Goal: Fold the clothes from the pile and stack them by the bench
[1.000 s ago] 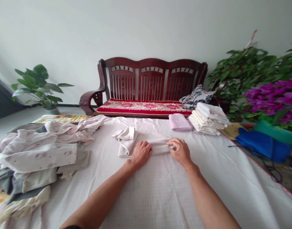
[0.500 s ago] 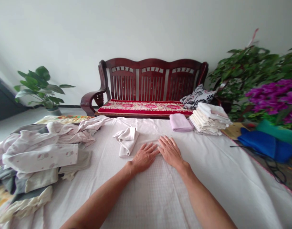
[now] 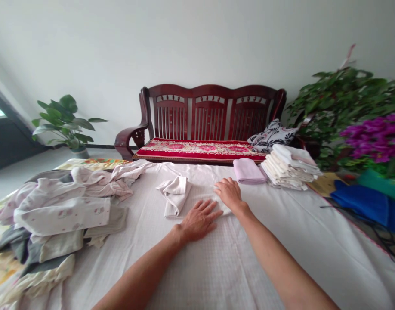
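Note:
A pale, partly folded garment (image 3: 180, 196) lies mid-table, one end bunched and turned over. Its right part blends with the white checked cloth, so I cannot tell exactly where it ends. My left hand (image 3: 200, 220) rests flat just right of the folded part, fingers spread. Farther right and a little beyond it is my right hand (image 3: 228, 193), its slightly bent fingers touching pale fabric. Neither hand grips anything. To the right sits a folded lilac cloth (image 3: 250, 171), beside a stack of folded white cloths (image 3: 288, 167).
A loose heap of clothes (image 3: 62, 211) covers the table's left side. Behind the table stands a dark red wooden bench (image 3: 207, 116) with a patterned cushion (image 3: 273, 135). Blue fabric (image 3: 365, 200) and purple flowers (image 3: 376, 135) are at the right, a potted plant (image 3: 68, 120) at far left.
My right hand has come away from the left hand, its fingers now slightly bent and raised at the wrist. My left hand stays flat with fingers spread wider. The view has shifted slightly.

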Tool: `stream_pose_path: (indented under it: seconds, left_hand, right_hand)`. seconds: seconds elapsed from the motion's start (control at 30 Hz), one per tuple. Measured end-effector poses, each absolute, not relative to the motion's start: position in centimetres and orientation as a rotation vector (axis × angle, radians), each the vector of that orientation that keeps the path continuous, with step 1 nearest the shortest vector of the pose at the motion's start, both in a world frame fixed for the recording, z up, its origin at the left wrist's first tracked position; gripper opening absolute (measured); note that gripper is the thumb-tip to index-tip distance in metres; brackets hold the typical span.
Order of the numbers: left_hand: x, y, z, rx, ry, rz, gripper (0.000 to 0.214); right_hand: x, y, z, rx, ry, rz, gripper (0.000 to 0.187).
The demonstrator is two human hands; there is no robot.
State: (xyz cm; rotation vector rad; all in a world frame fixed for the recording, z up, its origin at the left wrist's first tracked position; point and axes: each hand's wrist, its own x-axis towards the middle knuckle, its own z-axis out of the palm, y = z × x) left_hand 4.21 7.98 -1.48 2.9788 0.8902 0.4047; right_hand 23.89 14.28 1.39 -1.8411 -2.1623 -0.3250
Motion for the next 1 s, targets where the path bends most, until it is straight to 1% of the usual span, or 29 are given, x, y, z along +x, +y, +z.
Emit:
stream_pose_path:
  seconds: [0.03, 0.23, 0.43, 0.5, 0.63, 0.8, 0.9, 1.0]
  left_hand:
    - [4.2, 8.0, -1.5, 2.977, 0.890, 0.403, 0.053]
    - [4.2, 7.8, -1.4, 2.944, 0.906, 0.369, 0.053]
    - [4.4, 7.8, -1.5, 2.900, 0.953, 0.307, 0.053]
    - [4.4, 7.8, -1.6, 2.887, 0.957, 0.307, 0.053]
    - [4.4, 7.8, -1.4, 2.878, 0.943, 0.316, 0.054]
    - [4.5, 7.8, -1.2, 2.897, 0.927, 0.333, 0.063]
    - [4.5, 7.9, -1.6, 2.908, 0.944, 0.330, 0.060]
    - [4.3, 7.9, -1.8, 2.910, 0.957, 0.342, 0.058]
  right_hand:
    - [23.8, 14.6, 1.3, -1.842, -2.181, -0.322, 0.015]
    - [23.9, 16.0, 0.9, -1.926, -2.106, -0.333, 0.023]
    - [23.9, 16.7, 0.5, -1.933, -2.096, -0.296, 0.023]
    - [23.8, 16.3, 1.0, -1.905, -2.086, -0.300, 0.024]
    - [23.2, 14.5, 1.7, -1.761, -2.136, -0.306, 0.035]
    - [23.4, 12.5, -0.1, -1.480, -2.363, -0.152, 0.040]
    - [24.0, 12.9, -0.9, -1.487, -2.351, -0.064, 0.040]
    - [24.1, 13.3, -0.4, -1.510, -2.277, -0.063, 0.039]
